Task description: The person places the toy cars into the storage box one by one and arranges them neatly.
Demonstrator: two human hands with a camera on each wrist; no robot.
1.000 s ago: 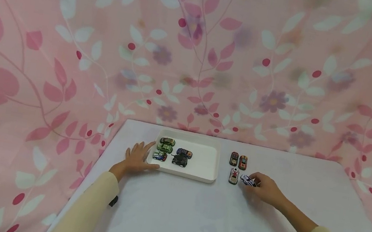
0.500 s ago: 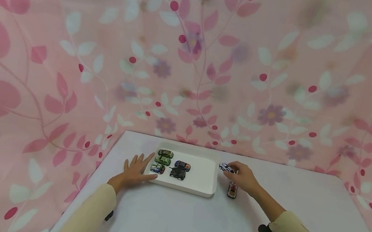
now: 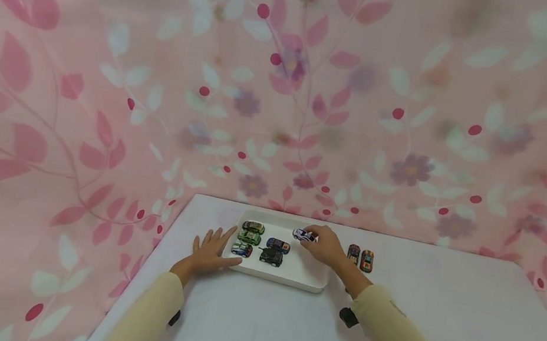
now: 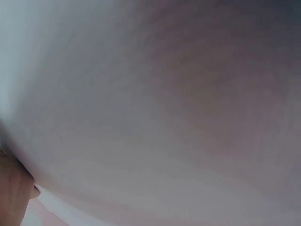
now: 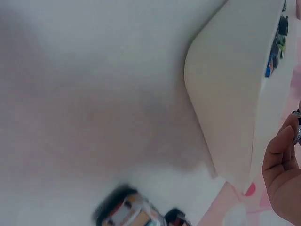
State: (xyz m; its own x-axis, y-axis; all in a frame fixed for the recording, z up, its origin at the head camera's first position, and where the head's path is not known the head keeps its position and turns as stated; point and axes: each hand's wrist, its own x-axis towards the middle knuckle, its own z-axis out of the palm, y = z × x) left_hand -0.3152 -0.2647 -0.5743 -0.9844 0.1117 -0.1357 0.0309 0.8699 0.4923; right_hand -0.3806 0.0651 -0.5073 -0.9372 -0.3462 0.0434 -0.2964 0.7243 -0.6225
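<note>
My right hand (image 3: 325, 245) pinches a white-and-dark toy car (image 3: 303, 235) over the back right part of the white tray (image 3: 288, 279). In the right wrist view, curled fingers (image 5: 281, 146) hold that car at the frame's right edge. My left hand (image 3: 208, 252) lies with fingers spread at the tray's left edge, thumb along the front rim. Inside the tray are a black toy tank (image 3: 270, 256), a blue-and-orange car (image 3: 278, 246), a green car (image 3: 249, 237), a dark green-yellow car (image 3: 254, 227) and a white-blue-green car (image 3: 242, 249).
Right of the tray stand a dark red toy car (image 3: 354, 253) and an orange one (image 3: 367, 261) side by side. The right forearm mostly hides another car in front of them. A pink floral cloth (image 3: 283, 106) hangs behind the white-covered table (image 3: 248, 327).
The right hand has carried the white-and-dark car leftward from beside the loose cars to over the tray. The left hand has stayed at the tray's left edge.
</note>
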